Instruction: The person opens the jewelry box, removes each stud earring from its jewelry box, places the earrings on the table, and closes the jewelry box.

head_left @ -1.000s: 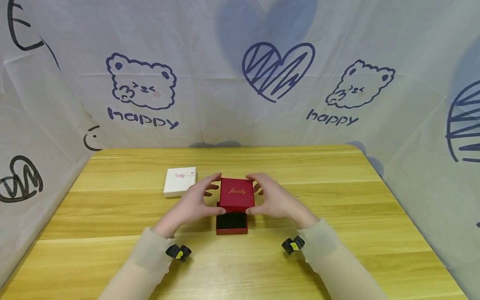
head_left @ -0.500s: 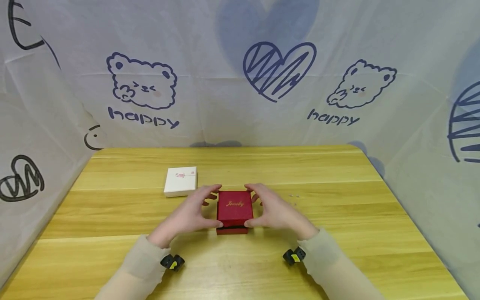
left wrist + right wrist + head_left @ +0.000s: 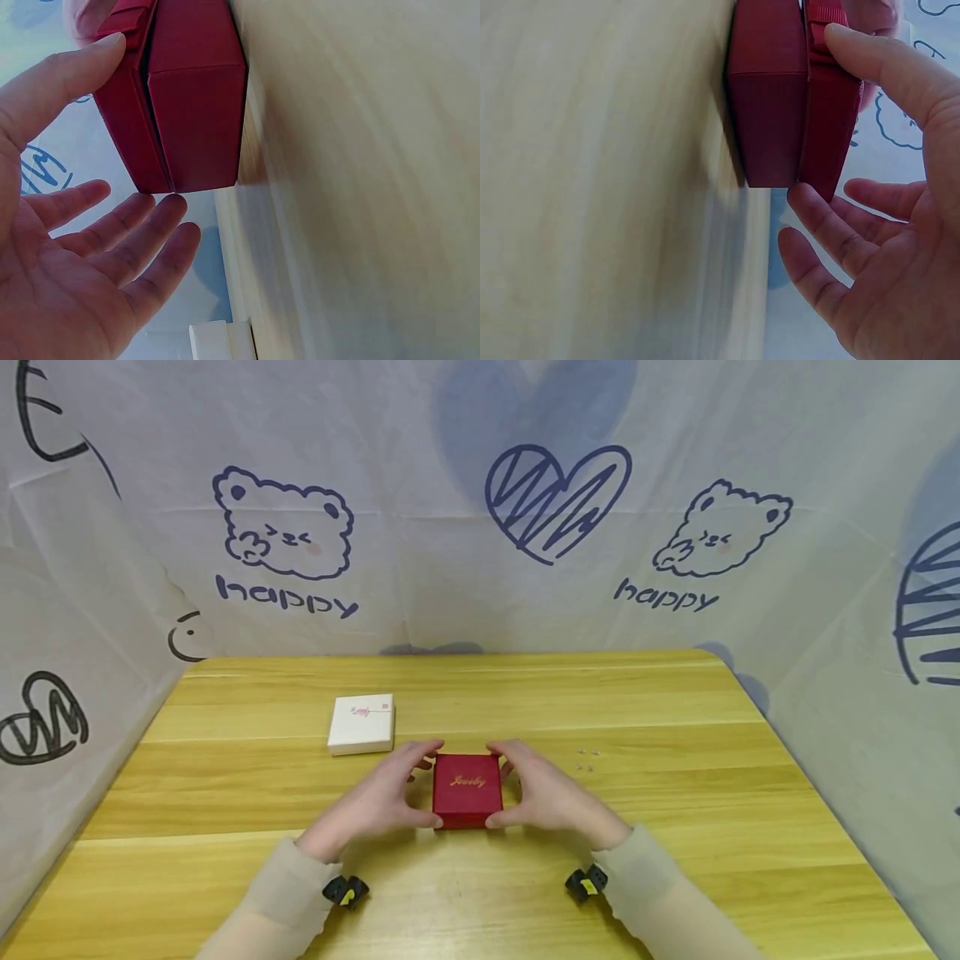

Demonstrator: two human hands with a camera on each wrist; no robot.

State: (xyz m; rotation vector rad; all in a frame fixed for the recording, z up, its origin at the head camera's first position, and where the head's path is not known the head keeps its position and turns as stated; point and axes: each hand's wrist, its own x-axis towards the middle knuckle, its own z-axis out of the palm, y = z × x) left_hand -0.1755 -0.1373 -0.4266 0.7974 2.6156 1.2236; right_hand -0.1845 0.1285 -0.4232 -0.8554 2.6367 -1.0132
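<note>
A red jewelry box stands on the wooden table, its lid (image 3: pixel 467 787) with gold "Jewelry" lettering facing up. Both wrist views show the lid sitting on the red box base (image 3: pixel 199 127), a thin dark seam between the two. A small red ribbon bow (image 3: pixel 823 28) decorates the lid's front. My left hand (image 3: pixel 381 797) holds the lid's left side, thumb on the front and fingertips at the far corner. On the opposite side my right hand (image 3: pixel 553 795) grips it the same way. The inside of the box is hidden.
Behind my left hand lies a white box (image 3: pixel 362 723) with a pink print. Several tiny pale pieces (image 3: pixel 588 752) lie on the table (image 3: pixel 675 827) to the right. A white printed cloth (image 3: pixel 450 568) hangs along the table's back edge.
Both hands have brought the lid toward me and down onto the base. The base's black interior, visible a second ago, is now covered. The tiny pieces at right have come into view.
</note>
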